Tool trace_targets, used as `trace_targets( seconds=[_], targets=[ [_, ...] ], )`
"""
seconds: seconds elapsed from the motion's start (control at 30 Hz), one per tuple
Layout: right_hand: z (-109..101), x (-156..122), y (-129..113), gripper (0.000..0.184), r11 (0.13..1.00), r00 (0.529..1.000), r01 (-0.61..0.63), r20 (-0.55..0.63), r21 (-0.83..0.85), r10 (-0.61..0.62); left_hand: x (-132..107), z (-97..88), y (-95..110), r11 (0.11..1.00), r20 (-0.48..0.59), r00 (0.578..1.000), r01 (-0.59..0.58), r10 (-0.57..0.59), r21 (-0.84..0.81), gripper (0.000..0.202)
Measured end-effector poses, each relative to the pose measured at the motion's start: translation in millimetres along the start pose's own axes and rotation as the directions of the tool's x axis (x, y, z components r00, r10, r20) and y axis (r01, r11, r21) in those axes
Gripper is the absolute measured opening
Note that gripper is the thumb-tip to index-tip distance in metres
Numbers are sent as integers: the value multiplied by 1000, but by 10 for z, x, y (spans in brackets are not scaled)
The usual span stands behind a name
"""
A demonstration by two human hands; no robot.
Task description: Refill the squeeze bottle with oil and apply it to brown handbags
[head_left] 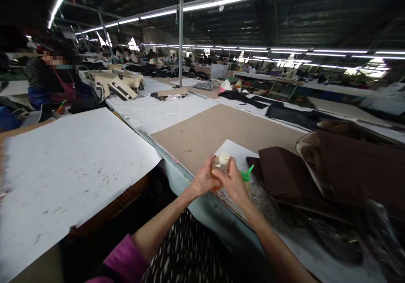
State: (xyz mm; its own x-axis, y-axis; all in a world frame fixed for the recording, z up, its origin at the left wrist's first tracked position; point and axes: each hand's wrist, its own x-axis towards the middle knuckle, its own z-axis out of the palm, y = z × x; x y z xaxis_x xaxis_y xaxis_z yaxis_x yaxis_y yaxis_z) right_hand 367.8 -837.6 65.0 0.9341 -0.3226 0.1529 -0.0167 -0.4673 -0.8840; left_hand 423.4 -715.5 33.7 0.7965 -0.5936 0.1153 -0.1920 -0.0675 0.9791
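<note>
Both of my hands are wrapped round a clear plastic bottle [220, 164] with a white cap and amber liquid inside. My left hand [204, 178] grips its left side, and my right hand [232, 180] grips its right side with the thumb across the front. The bottle is upright near the table's front edge; whether its base touches the table is hidden. Just behind my right hand stands a small bottle with a green nozzle top [247, 173], partly covered by that hand. A white sheet [229, 148] lies behind the bottles.
Dark brown material [287, 175] is piled to the right, with clear plastic film beside it. A brown board [221, 124] covers the middle of the table. Another white-topped table [82, 164] stands to the left across a gap. A person [57, 76] is at the far left.
</note>
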Motion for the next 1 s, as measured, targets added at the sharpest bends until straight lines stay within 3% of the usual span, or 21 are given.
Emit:
trace_targets(
  seconds=[0.17,0.3,0.47,0.6,0.8,1.0],
  targets=[
    [-292,35,-214,38,952,994,23,108,-305,11,41,194,-89,994,-192,978,-65,80,83,91],
    [-492,140,-621,35,777,999,8,34,-629,18,69,270,-35,985,-289,952,-57,103,163,92],
    [-288,276,-976,43,460,1000,21,17,-888,-13,110,343,34,964,-313,940,-53,137,262,74],
    [-132,350,-958,41,322,999,35,26,-946,-31,128,394,60,953,-337,930,-39,145,301,69],
    [-136,399,-811,45,251,1000,8,7,-968,-5,201,419,25,934,-332,931,-26,153,357,69],
    [-184,530,-905,44,275,999,-9,2,-961,41,327,254,140,948,-246,964,-22,105,319,63]
  ],
)
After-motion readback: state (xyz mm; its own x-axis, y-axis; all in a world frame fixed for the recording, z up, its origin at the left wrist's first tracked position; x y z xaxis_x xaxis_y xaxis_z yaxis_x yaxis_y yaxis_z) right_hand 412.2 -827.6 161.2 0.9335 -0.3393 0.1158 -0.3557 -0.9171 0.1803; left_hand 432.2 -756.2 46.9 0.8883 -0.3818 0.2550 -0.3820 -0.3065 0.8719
